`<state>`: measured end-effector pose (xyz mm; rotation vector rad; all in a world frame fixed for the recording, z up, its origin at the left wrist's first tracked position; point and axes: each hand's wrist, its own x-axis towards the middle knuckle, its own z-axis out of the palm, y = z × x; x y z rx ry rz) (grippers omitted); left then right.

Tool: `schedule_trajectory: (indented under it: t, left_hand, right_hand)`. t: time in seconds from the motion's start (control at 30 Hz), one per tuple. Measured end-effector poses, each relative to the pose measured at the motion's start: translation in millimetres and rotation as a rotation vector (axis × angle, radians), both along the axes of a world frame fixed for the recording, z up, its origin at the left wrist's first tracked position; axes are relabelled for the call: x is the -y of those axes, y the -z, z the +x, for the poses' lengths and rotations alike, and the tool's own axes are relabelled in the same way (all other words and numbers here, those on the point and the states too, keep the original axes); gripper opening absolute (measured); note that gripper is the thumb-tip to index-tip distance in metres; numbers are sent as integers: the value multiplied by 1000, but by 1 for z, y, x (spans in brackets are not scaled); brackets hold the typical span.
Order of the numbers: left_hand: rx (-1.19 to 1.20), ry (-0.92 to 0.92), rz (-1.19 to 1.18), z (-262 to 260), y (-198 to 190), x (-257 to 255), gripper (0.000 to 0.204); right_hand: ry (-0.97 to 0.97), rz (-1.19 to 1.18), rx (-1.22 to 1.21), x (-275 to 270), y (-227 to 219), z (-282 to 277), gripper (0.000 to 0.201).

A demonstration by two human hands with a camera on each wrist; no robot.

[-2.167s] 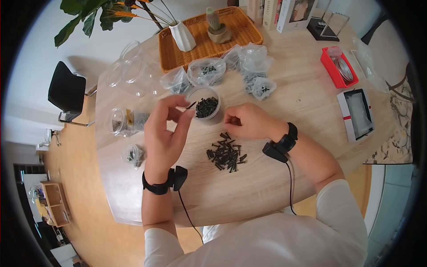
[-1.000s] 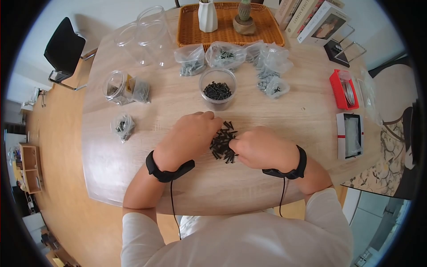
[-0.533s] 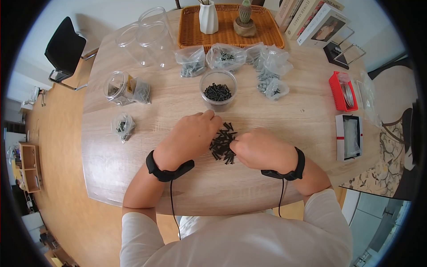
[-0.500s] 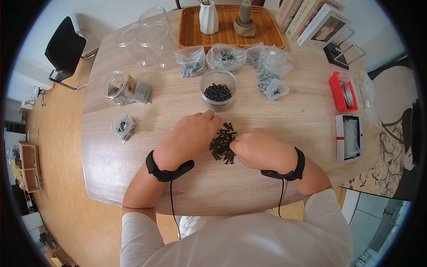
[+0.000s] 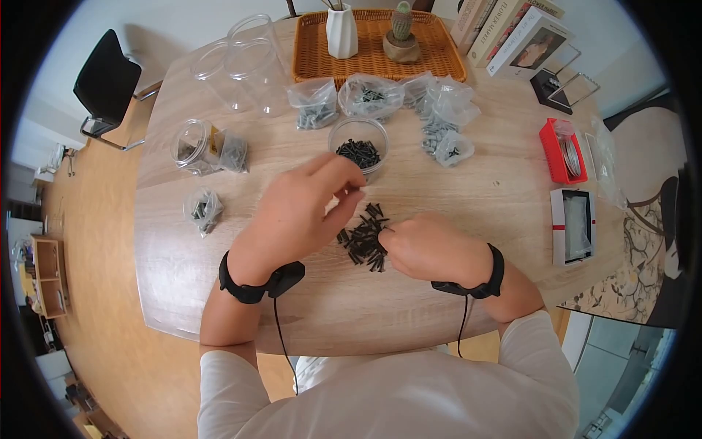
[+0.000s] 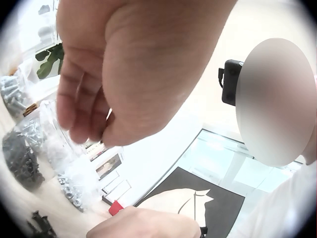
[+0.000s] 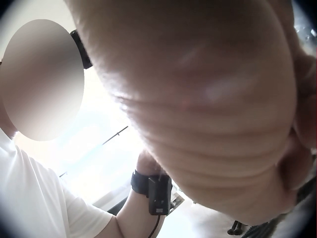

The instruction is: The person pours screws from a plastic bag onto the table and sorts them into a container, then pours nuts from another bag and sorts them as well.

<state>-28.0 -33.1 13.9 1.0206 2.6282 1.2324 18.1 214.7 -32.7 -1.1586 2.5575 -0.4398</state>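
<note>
In the head view my left hand (image 5: 296, 208) is raised between the loose screws and the clear tub, thumb and index fingertips close together. Its fingertips overlap the tub's near side; I cannot tell if they pinch a screw. My right hand (image 5: 435, 245) rests at the right side of a pile of black screws (image 5: 365, 241) on the table, fingers curled and fingertips right at the screws, hidden under the hand. The round clear tub (image 5: 338, 139) holds many black screws (image 5: 358, 152). In the left wrist view the left hand (image 6: 138, 69) has its fingers bent toward the thumb.
Plastic bags of hardware (image 5: 314, 106) line the front of a wicker tray (image 5: 431, 51) with a vase and cactus. Empty clear jars (image 5: 248, 69), a tipped jar (image 5: 194, 146) and a small bag (image 5: 202, 208) stand left. A red basket (image 5: 563, 150) and open box (image 5: 574, 227) lie right.
My left hand has lifted from the left side of the screw pile and moved up toward the tub. My right hand stays at the pile, almost unmoved.
</note>
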Motion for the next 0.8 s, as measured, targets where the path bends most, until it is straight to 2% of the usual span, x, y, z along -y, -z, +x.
schedule_trajectory:
  t: [0.07,0.17,0.2,0.27,0.4,0.47,0.5,0.57,0.6,0.8]
  left_hand:
    - [-184,-129,196,-2,-1,-3,17]
    - [-289,-204,220,-6,3,-2,19]
    - [-288,-206,219,-7,3,-4,19]
    - [-331,-352,205,-9,2,-10,19]
    - [-299,-355,230,-11,-2,2,18]
    - [-49,-175,15,-8,-11,15,19]
    - [-49,-176,16,-7,-10,20,19]
    - [46,54,-329,-5,-1,27,18]
    - [78,95,-390,-4,9,29,18]
    - [131,132,-505,1,31,18,18]
  right_hand:
    - [-1,-23,-9,0,-4,0,12]
    - [6,-48,-3,-1,-5,0,14]
    - [3,-48,-2,-1,-5,0,14]
    - [6,-97,-6,-1,-8,0,15]
    - [42,-129,18,-3,-11,1,14]
    - [102,-212,8,-4,-10,0,12]
    - [101,-212,8,-4,-11,-1,12]
    - [130,-281,-4,-5,-14,-3,11]
    - [127,-280,-2,-5,-15,-4,11]
    - [146,-322,70,-11,-26,-12,11]
